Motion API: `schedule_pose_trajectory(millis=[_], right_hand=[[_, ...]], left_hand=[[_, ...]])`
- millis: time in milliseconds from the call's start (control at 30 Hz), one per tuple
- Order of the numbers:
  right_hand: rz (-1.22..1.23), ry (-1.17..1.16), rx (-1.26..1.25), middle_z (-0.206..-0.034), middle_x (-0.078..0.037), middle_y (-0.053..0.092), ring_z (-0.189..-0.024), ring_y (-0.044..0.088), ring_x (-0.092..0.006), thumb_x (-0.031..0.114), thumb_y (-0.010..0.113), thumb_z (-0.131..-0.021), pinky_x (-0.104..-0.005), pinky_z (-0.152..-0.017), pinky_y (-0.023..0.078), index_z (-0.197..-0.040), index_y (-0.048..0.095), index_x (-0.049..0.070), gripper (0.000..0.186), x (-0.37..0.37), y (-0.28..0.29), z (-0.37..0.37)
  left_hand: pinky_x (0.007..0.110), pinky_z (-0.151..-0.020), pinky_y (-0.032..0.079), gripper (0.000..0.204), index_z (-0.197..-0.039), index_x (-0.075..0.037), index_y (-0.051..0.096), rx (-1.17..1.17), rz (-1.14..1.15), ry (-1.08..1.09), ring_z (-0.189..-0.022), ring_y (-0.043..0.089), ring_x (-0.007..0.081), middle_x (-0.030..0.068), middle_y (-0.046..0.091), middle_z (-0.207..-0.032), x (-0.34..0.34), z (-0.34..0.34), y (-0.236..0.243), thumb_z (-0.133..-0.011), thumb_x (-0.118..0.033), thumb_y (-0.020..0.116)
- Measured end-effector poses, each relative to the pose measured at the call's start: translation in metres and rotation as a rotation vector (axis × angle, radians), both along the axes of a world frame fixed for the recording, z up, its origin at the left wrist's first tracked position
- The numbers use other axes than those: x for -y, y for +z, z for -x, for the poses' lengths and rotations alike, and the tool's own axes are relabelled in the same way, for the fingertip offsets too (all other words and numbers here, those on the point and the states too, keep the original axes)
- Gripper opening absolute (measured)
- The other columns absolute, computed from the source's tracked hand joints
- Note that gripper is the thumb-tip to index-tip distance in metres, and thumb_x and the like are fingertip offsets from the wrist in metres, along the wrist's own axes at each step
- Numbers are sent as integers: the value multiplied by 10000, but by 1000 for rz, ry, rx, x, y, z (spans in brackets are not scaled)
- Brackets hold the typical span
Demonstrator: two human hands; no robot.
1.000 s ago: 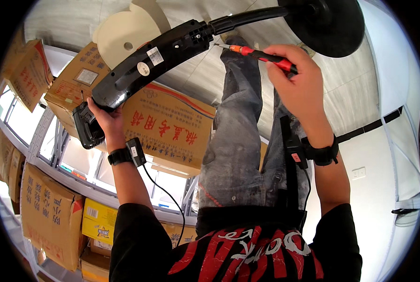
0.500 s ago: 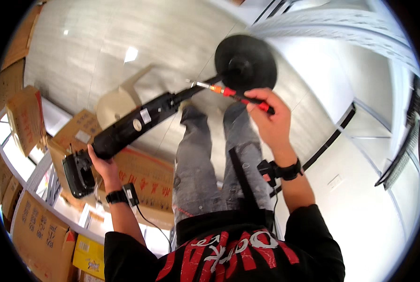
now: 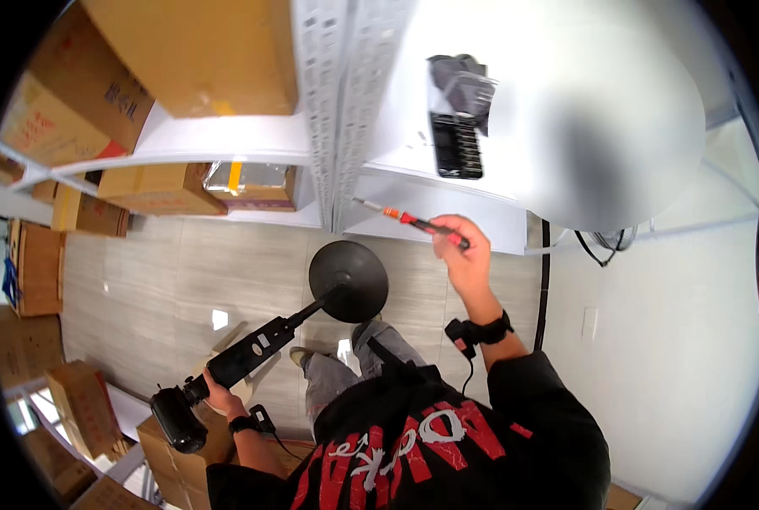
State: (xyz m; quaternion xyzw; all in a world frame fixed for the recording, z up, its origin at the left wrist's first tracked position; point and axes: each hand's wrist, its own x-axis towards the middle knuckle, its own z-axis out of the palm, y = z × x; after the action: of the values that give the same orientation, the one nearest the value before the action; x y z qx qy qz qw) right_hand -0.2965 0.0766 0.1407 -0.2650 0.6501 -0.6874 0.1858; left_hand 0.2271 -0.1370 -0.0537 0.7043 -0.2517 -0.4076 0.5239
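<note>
My left hand is closed round a long black device with a thick body, a slim shaft and a round disc at its far end, much like a metal detector. It lies slanted across the view, a rounded black box at its near end and the disc above the floor or resting on it; I cannot tell which. To the right, my right hand grips a red and black screwdriver, its metal tip pointing left, away from the device. Beyond that hand, a black bit case lies open on a white shelf, touching a crumpled grey bag.
A perforated grey metal upright divides the shelving ahead. Cardboard boxes fill the shelves at the left. Black cables hang at the right below the white shelf. A beige stool stands partly hidden behind the device.
My view has swung up, bringing the shelf, bit case and grey bag into sight. The screwdriver is now apart from the device's shaft, nearer the shelf. Both hands keep their holds.
</note>
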Motion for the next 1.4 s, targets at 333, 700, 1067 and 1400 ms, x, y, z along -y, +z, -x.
schedule_pose_trajectory(millis=[333,700,1067,1400], right_hand=[[-151,-269,-67,-732,40,545,-614,436,-20,10,620,-867,-182,-546,357,-1020,649,-10,158,-68,7,68],[-271,-306,-259,-796,-64,611,-633,530,-125,64,656,-816,-258,-580,446,-1001,648,8,194,-64,-24,85],[-345,-304,-409,-786,-98,588,-635,555,-195,75,660,-801,-295,-584,460,-987,643,12,197,-67,-24,75],[-421,-239,-651,-765,-97,576,-675,551,-265,44,656,-752,-362,-611,469,-951,650,23,201,-68,-2,72]], left_hand=[[358,-840,546,524,-1197,36,586,160,22,-96,-939,648,230,124,636,-1167,-17,40,45,-816,-278,762],[344,-848,531,530,-1176,31,598,144,32,-42,-941,639,216,110,643,-1153,-41,22,41,-809,-309,772],[346,-853,520,617,-1197,36,594,128,-28,-1,-940,640,218,111,641,-1163,-68,12,38,-782,-380,781],[351,-851,526,618,-1202,37,588,147,-50,18,-943,642,229,115,639,-1165,-72,19,45,-775,-361,791]])
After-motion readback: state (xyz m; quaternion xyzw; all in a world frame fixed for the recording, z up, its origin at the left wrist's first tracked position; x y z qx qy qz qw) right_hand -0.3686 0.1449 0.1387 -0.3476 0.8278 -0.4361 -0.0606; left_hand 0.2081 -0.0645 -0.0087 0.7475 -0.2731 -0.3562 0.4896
